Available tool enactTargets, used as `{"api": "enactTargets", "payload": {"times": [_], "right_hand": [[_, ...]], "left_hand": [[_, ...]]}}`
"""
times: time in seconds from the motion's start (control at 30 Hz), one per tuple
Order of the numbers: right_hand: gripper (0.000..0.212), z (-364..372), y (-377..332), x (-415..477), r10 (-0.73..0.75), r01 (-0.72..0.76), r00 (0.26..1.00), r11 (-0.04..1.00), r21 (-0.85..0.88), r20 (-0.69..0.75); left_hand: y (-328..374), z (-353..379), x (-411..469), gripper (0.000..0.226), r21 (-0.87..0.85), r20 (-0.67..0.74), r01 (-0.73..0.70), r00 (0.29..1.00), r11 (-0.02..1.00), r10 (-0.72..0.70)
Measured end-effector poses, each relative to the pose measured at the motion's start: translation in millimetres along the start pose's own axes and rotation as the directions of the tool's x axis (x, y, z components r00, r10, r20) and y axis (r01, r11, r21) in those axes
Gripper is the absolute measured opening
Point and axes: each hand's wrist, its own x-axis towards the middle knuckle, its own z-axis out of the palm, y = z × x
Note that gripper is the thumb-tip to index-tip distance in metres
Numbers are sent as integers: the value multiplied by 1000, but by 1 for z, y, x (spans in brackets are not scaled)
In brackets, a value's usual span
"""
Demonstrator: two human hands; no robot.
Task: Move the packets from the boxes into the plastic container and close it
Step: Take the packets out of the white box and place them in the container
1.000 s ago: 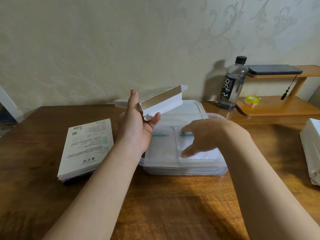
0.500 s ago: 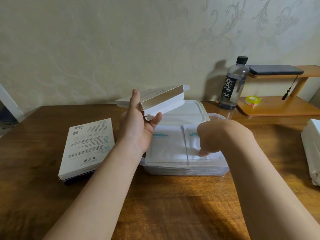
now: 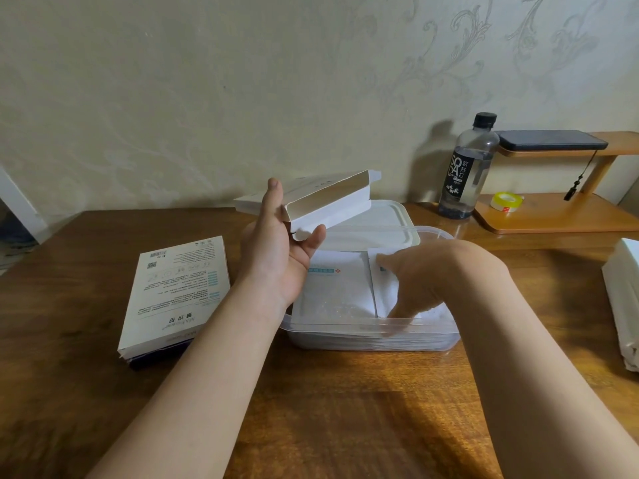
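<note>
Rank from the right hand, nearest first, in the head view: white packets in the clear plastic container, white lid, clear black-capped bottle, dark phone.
1. White packets: touching the right hand.
2. White lid: behind the container.
3. Clear black-capped bottle: back right.
4. Dark phone: upper shelf, farthest right.

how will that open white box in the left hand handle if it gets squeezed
Probably light: the left hand holds the box up by one end. It looks like thin card with an open end, so a hard squeeze would likely dent it. It shows no sag, so seems fairly stiff.
</note>
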Motion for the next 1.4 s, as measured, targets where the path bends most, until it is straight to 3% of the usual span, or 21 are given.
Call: {"api": "enactTargets", "payload": {"times": [0.37, 0.57, 0.97, 1.4], "right_hand": [[103, 2, 3, 6, 11, -11, 1000, 1000, 2, 26], [108, 2, 7, 4, 1, 4, 998, 998, 64, -68], [92, 9, 1, 9, -29, 30, 999, 999, 23, -26], [95, 8, 6, 12, -36, 36, 999, 996, 85, -1]], "left_hand": [[0, 0, 0, 37, -13, 11, 7, 1000, 1000, -7], [0, -1, 0, 40, 0, 9, 20, 1000, 1000, -20], [1, -1, 2, 37, -16, 17, 22, 1000, 1000, -22], [-1, -2, 3, 45, -12, 6, 19, 1000, 1000, -19]]}}
